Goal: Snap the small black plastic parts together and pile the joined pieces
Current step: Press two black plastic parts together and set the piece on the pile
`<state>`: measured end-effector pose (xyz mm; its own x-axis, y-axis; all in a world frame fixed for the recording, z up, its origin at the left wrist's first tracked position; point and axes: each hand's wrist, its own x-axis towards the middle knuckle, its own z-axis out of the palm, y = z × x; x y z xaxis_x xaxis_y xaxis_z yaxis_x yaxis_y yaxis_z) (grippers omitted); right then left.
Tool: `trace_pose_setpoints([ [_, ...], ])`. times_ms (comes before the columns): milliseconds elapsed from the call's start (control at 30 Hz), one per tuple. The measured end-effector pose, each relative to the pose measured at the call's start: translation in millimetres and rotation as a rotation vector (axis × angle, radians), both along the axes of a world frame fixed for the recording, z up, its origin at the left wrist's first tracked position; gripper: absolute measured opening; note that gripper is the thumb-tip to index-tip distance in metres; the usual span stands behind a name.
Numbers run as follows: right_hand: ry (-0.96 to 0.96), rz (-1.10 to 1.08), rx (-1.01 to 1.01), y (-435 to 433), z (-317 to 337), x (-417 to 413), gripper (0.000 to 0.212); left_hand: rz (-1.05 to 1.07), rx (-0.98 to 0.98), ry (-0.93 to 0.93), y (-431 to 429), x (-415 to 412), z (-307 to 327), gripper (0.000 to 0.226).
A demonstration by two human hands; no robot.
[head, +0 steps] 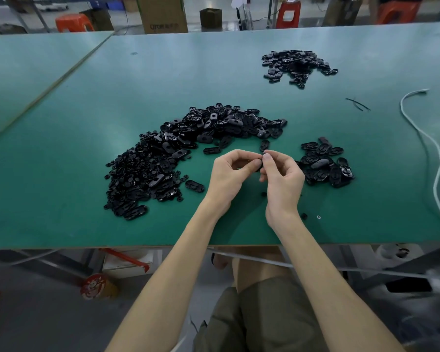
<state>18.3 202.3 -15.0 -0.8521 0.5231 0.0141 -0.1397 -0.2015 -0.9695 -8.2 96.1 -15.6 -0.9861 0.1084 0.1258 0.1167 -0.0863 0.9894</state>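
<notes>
Both hands meet above the green table (239,80), fingertips together. My left hand (230,175) pinches a black oval part, mostly hidden behind its fingers. My right hand (281,177) pinches a small round black part (266,156) at its fingertips, touching the left hand's piece. A big curved heap of loose black parts (178,151) lies to the left and behind the hands. A smaller pile of black oval pieces (325,163) sits just right of my right hand. Another pile (296,64) lies far back on the right.
A white cable (432,148) runs along the table's right side. Thin black strips (357,104) lie near it. Two stray small parts (304,216) and a tiny ring (318,217) rest near the front edge. Orange stools and cardboard boxes (163,13) stand beyond the table.
</notes>
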Motion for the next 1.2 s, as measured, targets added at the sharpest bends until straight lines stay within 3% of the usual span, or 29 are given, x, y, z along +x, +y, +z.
trace_pose_setpoints([
  [267,0.015,0.010,0.010,0.7,-0.6,1.1,0.009,-0.036,-0.005,0.062,-1.9,1.6,0.3,0.011],
  [467,0.033,0.012,-0.004,1.1,-1.0,0.3,0.011,-0.032,0.000,0.011,-1.9,1.0,1.1,0.022],
  [700,0.081,0.035,0.038,0.3,0.5,2.2,0.020,-0.023,-0.020,0.000,0.2,1.7,2.7,0.016],
  [1200,0.062,0.012,0.000,0.9,0.6,0.8,0.014,-0.093,0.057,-0.012,-1.5,4.3,7.1,0.023],
])
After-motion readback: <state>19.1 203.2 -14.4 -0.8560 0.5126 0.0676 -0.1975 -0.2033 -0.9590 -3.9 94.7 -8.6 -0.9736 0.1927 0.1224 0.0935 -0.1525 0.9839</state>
